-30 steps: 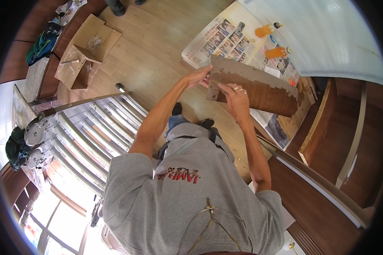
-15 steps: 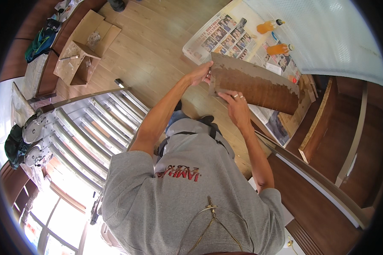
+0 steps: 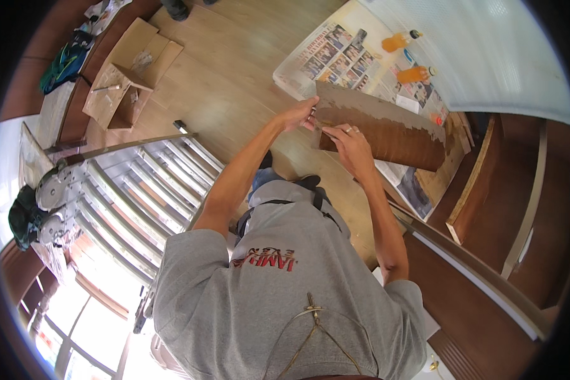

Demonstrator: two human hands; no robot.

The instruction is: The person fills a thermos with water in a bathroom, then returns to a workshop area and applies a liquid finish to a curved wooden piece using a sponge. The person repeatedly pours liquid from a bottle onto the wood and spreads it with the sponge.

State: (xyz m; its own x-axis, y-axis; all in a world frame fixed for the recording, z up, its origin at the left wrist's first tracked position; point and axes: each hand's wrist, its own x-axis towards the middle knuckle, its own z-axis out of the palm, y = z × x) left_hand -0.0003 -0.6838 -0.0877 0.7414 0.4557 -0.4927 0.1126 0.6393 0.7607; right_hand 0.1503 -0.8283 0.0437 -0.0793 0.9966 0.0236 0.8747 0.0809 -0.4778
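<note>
Right hand (image 3: 354, 149) shifted up | fingers curled, hold unclear | left hand (image 3: 296, 116) gripping brown sheet (image 3: 386, 133)

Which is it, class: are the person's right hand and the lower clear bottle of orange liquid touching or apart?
Apart: the head view shows the brown, grey-patched panel between right hand and lower bottle.

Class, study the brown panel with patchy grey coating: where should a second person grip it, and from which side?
Probably the right-hand end of the panel, held by its edges and approached from the right. The left hand and right hand are both toward its left end, so that far end looks unoccupied. Its long shape leaves room there.
</note>
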